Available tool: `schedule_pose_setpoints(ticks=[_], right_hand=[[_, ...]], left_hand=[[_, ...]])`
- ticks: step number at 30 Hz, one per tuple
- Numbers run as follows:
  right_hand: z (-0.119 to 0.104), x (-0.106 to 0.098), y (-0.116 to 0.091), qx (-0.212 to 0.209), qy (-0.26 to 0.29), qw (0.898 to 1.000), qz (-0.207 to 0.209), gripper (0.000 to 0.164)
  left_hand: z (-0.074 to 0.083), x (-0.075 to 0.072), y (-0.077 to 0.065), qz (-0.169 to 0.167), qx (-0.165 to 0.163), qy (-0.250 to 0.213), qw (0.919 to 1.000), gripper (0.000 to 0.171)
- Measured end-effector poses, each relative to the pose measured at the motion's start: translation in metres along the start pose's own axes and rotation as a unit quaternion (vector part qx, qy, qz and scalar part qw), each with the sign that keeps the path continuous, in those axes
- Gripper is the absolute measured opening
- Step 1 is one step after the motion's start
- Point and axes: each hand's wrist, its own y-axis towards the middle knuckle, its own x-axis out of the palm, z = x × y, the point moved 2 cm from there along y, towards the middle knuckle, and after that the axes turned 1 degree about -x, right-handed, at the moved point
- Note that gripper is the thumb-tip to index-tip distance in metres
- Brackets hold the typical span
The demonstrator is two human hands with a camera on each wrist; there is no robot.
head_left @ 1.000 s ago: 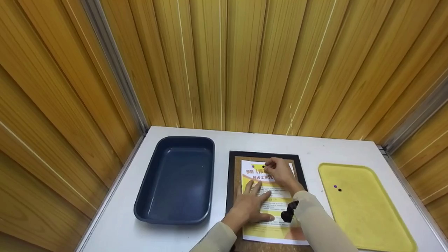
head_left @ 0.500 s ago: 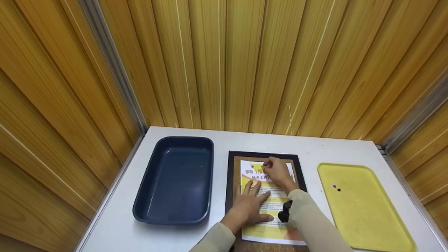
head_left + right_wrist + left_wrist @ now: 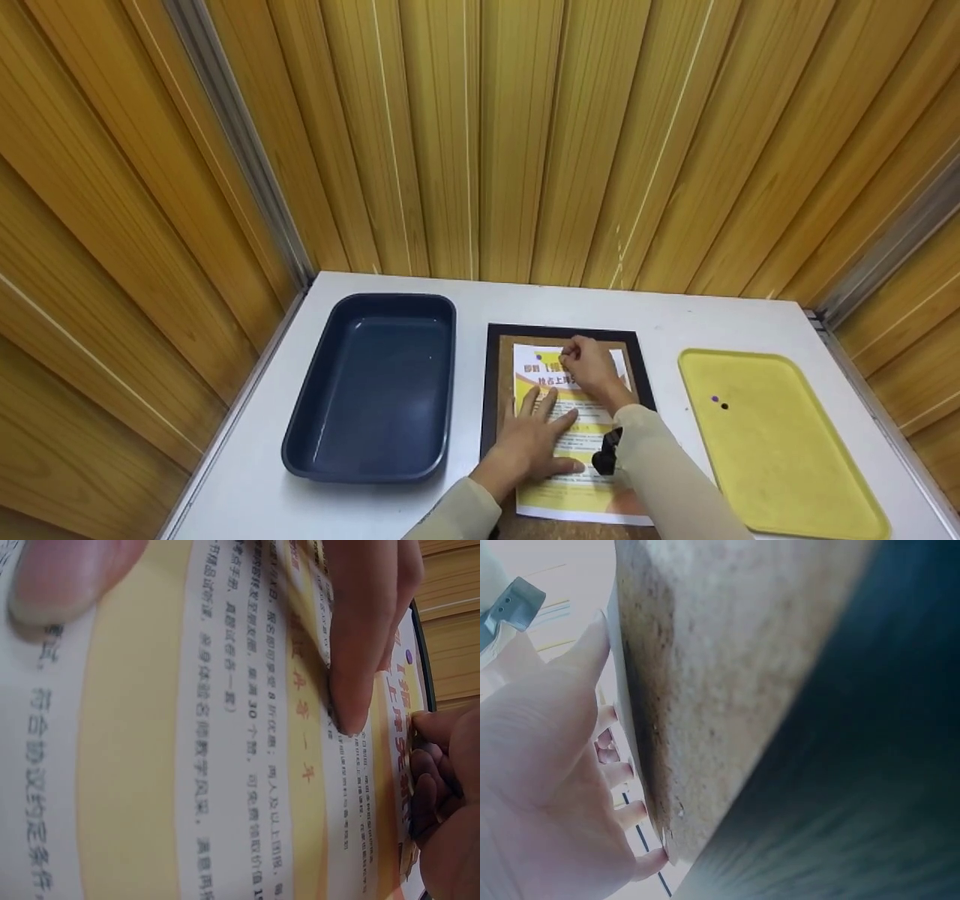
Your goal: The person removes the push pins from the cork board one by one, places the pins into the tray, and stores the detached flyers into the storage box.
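Observation:
A printed poster (image 3: 585,495) lies on a black-framed cork board (image 3: 506,420) on the white table. My left hand (image 3: 529,442) rests on the poster with its fingers spread, holding it against the board. At the poster's top edge my right hand (image 3: 592,367) has curled fingers, with thumb and forefinger pinching a small black push pin that they hide in the head view. Left of them a purple push pin (image 3: 538,357) sits in the poster's upper left, also seen in the right wrist view. The left wrist view shows bare cork (image 3: 705,690) beside the left palm.
A deep navy blue tray (image 3: 375,397) stands left of the board. On the right lies a shallow yellow tray (image 3: 787,450) holding a purple push pin (image 3: 715,399) and a black push pin (image 3: 724,406). Wood-panelled walls (image 3: 517,150) rise behind and at both sides.
The right fingertips have moved slightly left and closed over the black push pin, which showed beside them a second ago. The left hand stays on the poster. The head view has shifted slightly.

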Motion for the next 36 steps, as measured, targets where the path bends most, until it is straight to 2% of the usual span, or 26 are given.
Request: schedule_pose_setpoints(ticks=[6, 11, 15, 17, 24, 36], right_hand=[[0.002, 0.002, 0.0, -0.001, -0.011, 1.0, -0.003, 0.004], [0.0, 0.002, 0.0, 0.006, -0.008, 1.0, -0.008, 0.004], [-0.003, 0.003, 0.0, 0.004, -0.013, 1.0, -0.009, 0.004], [-0.004, 0.004, 0.0, 0.004, -0.012, 1.0, -0.011, 0.004], [-0.003, 0.002, 0.001, 0.014, -0.017, 0.999, -0.023, 0.005], [0.0, -0.003, 0.001, -0.008, 0.012, 1.0, -0.027, 0.006]], left_hand=[[-0.006, 0.0, -0.002, 0.007, 0.025, 0.03, 0.9992, 0.088], [-0.016, -0.001, -0.002, 0.025, 0.045, 0.0, 0.9987, 0.086], [-0.023, -0.001, -0.005, 0.043, 0.043, -0.005, 0.9981, 0.088], [-0.025, -0.002, -0.007, 0.038, 0.035, -0.009, 0.9986, 0.092], [-0.027, -0.003, -0.011, -0.011, 0.012, -0.019, 0.9997, 0.103], [-0.026, -0.005, -0.011, -0.011, 0.017, -0.014, 0.9997, 0.104]])
